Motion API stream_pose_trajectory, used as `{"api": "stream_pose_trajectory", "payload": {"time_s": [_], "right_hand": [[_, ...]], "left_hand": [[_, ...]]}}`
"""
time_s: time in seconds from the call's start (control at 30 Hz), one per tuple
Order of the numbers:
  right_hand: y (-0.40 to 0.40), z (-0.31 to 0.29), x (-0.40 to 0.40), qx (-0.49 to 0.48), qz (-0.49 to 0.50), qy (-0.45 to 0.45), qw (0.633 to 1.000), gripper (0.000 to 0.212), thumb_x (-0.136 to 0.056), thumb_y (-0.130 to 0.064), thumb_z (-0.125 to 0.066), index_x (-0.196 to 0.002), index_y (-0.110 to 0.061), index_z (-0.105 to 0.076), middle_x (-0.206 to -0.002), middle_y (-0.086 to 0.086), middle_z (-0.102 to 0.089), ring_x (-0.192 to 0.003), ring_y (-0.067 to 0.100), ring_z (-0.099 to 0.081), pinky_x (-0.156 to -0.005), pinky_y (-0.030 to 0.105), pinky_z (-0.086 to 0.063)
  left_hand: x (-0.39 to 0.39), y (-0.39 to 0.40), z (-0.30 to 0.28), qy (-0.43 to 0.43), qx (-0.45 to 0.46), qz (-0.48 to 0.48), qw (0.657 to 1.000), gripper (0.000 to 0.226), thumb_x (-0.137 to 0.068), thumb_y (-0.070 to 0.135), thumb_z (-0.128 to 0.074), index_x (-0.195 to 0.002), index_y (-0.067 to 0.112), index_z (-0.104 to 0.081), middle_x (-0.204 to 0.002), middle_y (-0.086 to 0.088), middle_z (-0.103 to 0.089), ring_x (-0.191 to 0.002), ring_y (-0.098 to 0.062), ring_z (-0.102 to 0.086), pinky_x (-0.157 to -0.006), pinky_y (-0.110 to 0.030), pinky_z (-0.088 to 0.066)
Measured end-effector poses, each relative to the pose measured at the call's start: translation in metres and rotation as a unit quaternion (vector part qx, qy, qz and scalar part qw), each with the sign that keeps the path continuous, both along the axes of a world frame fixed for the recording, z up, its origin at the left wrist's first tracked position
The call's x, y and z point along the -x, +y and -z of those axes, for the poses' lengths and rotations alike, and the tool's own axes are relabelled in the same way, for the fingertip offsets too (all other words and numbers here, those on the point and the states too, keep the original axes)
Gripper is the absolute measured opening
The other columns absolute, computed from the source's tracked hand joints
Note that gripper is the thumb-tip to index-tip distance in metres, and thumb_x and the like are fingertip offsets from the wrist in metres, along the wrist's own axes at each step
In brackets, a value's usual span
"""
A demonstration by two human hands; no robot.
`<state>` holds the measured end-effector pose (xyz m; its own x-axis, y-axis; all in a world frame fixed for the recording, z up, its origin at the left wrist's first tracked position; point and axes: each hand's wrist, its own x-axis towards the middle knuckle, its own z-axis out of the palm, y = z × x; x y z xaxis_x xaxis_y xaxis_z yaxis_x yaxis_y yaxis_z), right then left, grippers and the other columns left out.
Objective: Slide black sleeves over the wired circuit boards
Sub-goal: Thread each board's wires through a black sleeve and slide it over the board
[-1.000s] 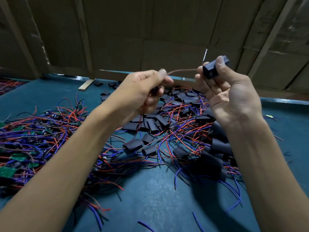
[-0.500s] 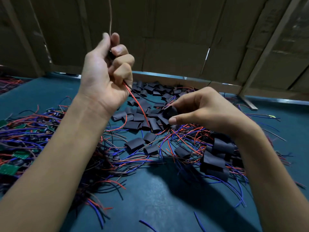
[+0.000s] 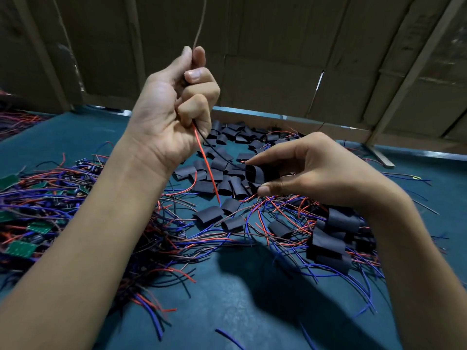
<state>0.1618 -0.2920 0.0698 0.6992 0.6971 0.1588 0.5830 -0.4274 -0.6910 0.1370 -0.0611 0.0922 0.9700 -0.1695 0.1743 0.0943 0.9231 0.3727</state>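
Observation:
My left hand (image 3: 174, 104) is raised above the table, its fingers curled round the wires of a circuit board; a red wire (image 3: 206, 165) and a black wire hang from the fist, and a brown wire rises out of its top. The board itself is hidden in the fist. My right hand (image 3: 310, 170) is lower and to the right, pinching a black sleeve (image 3: 256, 173) between thumb and fingers, its open end facing left. The black wire runs toward the sleeve. Loose black sleeves (image 3: 222, 173) lie on the table under both hands.
A tangle of green circuit boards (image 3: 20, 248) with red, blue and purple wires covers the left of the teal table (image 3: 227, 311). Sleeved boards (image 3: 328, 241) with wires lie at the right. Cardboard walls (image 3: 278, 59) close off the back edge.
One second ago my hands were level, the right holding the sleeve up high. My left hand then rose with the wires and my right hand dropped with the sleeve, now showing its open end.

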Motion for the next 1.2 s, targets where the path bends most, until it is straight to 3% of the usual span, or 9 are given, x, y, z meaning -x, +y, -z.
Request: {"api": "stream_pose_trajectory", "payload": {"time_s": [0.17, 0.37, 0.53, 0.67, 0.97, 1.1, 1.2], "right_hand": [[-0.002, 0.001, -0.002, -0.018, -0.017, 0.027, 0.999, 0.045, -0.074, -0.012, -0.087, -0.117, -0.017, -0.076, -0.097, -0.011, -0.079, -0.09, 0.001, -0.073, -0.083, 0.015, -0.055], [0.0, 0.0, 0.003, -0.034, -0.048, 0.054, 0.997, 0.049, -0.067, -0.029, -0.084, -0.115, -0.023, -0.075, -0.099, -0.012, -0.079, -0.089, -0.002, -0.07, -0.082, 0.014, -0.053], [0.0, 0.001, 0.005, -0.016, -0.072, 0.065, 0.995, 0.047, -0.068, -0.029, -0.085, -0.114, -0.025, -0.075, -0.108, -0.003, -0.078, -0.108, 0.016, -0.072, -0.095, 0.024, -0.056], [0.002, 0.0, 0.007, -0.003, -0.081, 0.092, 0.992, 0.045, -0.069, -0.025, -0.085, -0.113, -0.025, -0.074, -0.105, -0.004, -0.078, -0.097, 0.004, -0.071, -0.087, 0.017, -0.054], [0.009, 0.004, 0.01, -0.002, -0.086, 0.113, 0.99, 0.046, -0.069, -0.026, -0.085, -0.114, -0.024, -0.073, -0.107, -0.006, -0.078, -0.101, 0.007, -0.072, -0.087, 0.016, -0.052], [0.01, 0.006, 0.009, -0.007, -0.086, 0.126, 0.988, 0.049, -0.069, -0.025, -0.086, -0.116, -0.019, -0.073, -0.105, -0.004, -0.078, -0.096, 0.005, -0.071, -0.086, 0.018, -0.053], [0.009, 0.006, 0.008, -0.027, -0.09, 0.144, 0.985, 0.05, -0.069, -0.022, -0.085, -0.116, -0.013, -0.074, -0.108, 0.008, -0.078, -0.098, 0.016, -0.071, -0.093, 0.031, -0.058]], "left_hand": [[-0.002, -0.001, 0.0, 0.011, 0.003, -0.027, 1.0, 0.029, -0.104, 0.025, -0.053, -0.087, 0.004, -0.062, -0.066, 0.003, -0.039, -0.039, -0.004, -0.028, -0.026, -0.017, -0.025], [-0.005, -0.011, 0.002, 0.033, -0.062, -0.112, 0.991, 0.027, -0.104, 0.028, -0.052, -0.088, 0.008, -0.06, -0.064, 0.003, -0.039, -0.044, -0.001, -0.025, -0.028, -0.014, -0.021], [-0.008, -0.01, 0.005, 0.047, -0.043, -0.135, 0.989, 0.028, -0.105, 0.028, -0.052, -0.089, 0.007, -0.061, -0.062, 0.002, -0.041, -0.042, -0.002, -0.027, -0.029, -0.012, -0.021], [-0.008, -0.009, 0.006, 0.064, -0.024, -0.148, 0.987, 0.03, -0.105, 0.027, -0.051, -0.088, 0.005, -0.063, -0.062, 0.002, -0.042, -0.045, -0.001, -0.027, -0.03, -0.012, -0.022], [-0.012, -0.015, 0.009, 0.109, -0.025, -0.214, 0.97, 0.035, -0.107, 0.032, -0.046, -0.089, 0.006, -0.06, -0.061, 0.001, -0.042, -0.041, -0.002, -0.024, -0.03, -0.013, -0.02], [-0.013, -0.018, 0.01, 0.119, -0.023, -0.234, 0.965, 0.036, -0.107, 0.033, -0.045, -0.09, 0.005, -0.06, -0.06, 0.001, -0.043, -0.04, -0.002, -0.026, -0.031, -0.014, -0.021], [-0.013, -0.018, 0.01, 0.122, -0.027, -0.252, 0.96, 0.036, -0.107, 0.034, -0.046, -0.091, 0.006, -0.061, -0.06, 0.001, -0.044, -0.04, -0.003, -0.027, -0.032, -0.014, -0.022]]}}
